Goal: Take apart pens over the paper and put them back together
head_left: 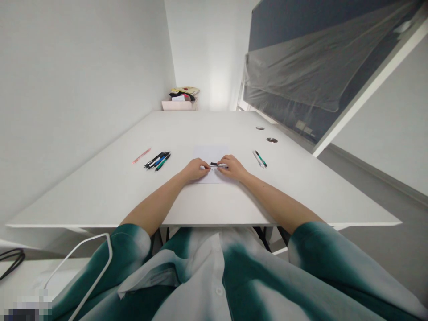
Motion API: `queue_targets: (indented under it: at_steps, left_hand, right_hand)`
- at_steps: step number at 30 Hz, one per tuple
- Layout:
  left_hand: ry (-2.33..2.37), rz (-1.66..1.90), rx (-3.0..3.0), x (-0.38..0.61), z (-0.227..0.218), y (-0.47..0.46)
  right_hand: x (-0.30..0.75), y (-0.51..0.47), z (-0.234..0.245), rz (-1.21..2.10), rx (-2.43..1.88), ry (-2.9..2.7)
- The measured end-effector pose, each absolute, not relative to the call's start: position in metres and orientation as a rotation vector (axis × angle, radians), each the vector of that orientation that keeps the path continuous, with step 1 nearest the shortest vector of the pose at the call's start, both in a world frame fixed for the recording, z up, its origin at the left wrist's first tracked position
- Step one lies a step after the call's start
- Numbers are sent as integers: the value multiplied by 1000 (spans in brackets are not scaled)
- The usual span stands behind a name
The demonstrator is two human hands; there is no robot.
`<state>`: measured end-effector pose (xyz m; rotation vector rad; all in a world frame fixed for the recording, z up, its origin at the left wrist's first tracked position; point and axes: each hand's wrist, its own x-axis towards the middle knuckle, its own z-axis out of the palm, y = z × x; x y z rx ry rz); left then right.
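Head view: the right hand (232, 167) has its fingers closed on a black-and-white pen (217, 165), which lies over a sheet of paper (210, 154) on a white table (100, 196). The left hand (195, 170) sits just beside it, fingertips at the pen's left end; whether they grip is too small to tell. Left of that hand lie a bunch of pens (157, 160) and a pink pen (141, 155); right of the right hand, two more pens (260, 158).
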<state>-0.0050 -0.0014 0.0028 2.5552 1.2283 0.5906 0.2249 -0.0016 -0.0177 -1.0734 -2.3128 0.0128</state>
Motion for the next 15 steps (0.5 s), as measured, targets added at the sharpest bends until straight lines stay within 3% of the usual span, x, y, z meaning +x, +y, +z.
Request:
queue_targets:
  at_steps: [15]
  left_hand:
    - [1215,708,2596,-3,-5,1]
  right_hand:
    - [221,-9,-17,-155,-1077,-2408]
